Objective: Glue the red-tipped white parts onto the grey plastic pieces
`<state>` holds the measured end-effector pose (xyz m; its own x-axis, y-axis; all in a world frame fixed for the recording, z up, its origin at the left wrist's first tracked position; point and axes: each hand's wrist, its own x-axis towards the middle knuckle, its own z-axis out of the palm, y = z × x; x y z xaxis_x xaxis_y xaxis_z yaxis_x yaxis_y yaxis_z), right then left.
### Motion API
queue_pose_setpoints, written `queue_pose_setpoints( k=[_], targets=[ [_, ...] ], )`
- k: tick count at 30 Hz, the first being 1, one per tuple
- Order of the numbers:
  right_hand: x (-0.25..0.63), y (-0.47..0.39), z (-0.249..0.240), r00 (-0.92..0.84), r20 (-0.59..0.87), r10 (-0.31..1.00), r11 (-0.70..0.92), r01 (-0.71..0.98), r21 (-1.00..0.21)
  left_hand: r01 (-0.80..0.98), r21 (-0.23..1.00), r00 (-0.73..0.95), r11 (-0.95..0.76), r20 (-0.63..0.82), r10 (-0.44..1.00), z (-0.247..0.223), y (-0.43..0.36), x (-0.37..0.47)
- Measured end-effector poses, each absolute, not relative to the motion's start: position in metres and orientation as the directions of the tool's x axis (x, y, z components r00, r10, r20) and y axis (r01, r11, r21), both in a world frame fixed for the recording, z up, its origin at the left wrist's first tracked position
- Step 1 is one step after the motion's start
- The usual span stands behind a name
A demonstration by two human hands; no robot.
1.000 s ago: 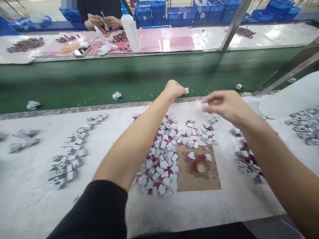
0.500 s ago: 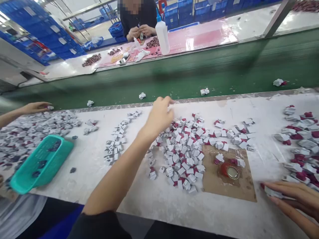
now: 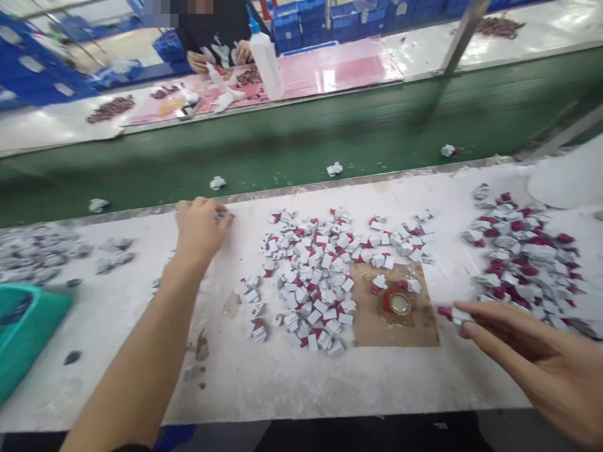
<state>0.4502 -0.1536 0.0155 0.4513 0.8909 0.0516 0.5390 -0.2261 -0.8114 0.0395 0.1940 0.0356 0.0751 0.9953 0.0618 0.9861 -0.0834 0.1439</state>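
My left hand (image 3: 200, 231) is near the far edge of the white table, fingers bent around a small grey piece (image 3: 223, 215) that is partly hidden. The forearm covers much of the row of grey pieces there. At the right, my right hand (image 3: 532, 351) pinches a small grey-and-magenta piece (image 3: 458, 315) between thumb and fingertips, magenta end pointing left. Between my hands lies a heap of grey-and-magenta pieces (image 3: 315, 276). Beside it a brown cardboard sheet (image 3: 365, 336) bears a round red-rimmed cap (image 3: 398, 304) and a couple of pieces.
Another heap of pieces (image 3: 527, 251) lies right, near a white rounded object (image 3: 572, 172). A teal basket (image 3: 47, 326) stands left. Beyond the table edge a green conveyor belt (image 3: 292, 150) carries spaced pieces. Across it a person works near a white bottle (image 3: 267, 66).
The view has shifted right. My left hand has moved left from the heap's far end to the row of grey pieces. My right hand has lifted its piece nearer the cardboard.
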Motion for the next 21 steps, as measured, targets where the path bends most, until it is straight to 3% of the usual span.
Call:
queue_pose_setpoints(
  k=[3,6,10,14,17,21],
  targets=[
    [0.434,-0.145,0.025,0.381,0.034,0.924,-0.148,0.438,-0.887,0.979,0.176,0.095,-0.107,0.071,0.993,0.036,0.19,0.045],
    [0.42,-0.142,0.026,0.431,0.029,0.902,-0.152,0.379,-0.913,0.965,0.232,0.114,-0.119,0.037,0.993,0.04,0.175,0.05],
    [0.403,-0.139,0.024,0.422,0.025,0.906,-0.136,0.346,-0.928,0.953,0.301,0.072,-0.028,-0.137,0.988,0.047,0.145,0.057],
    [0.394,-0.136,0.021,0.432,0.063,0.9,-0.105,0.355,-0.929,0.959,0.258,-0.041,0.117,-0.282,0.958,0.052,0.129,0.066],
    [0.391,-0.133,0.019,0.412,0.111,0.905,-0.08,0.419,-0.904,0.957,0.258,-0.056,0.133,-0.285,0.957,0.052,0.125,0.069],
    [0.388,-0.131,0.019,0.377,0.174,0.91,-0.055,0.524,-0.85,0.964,0.251,-0.037,0.083,-0.181,0.983,0.05,0.116,0.075]
  ],
)
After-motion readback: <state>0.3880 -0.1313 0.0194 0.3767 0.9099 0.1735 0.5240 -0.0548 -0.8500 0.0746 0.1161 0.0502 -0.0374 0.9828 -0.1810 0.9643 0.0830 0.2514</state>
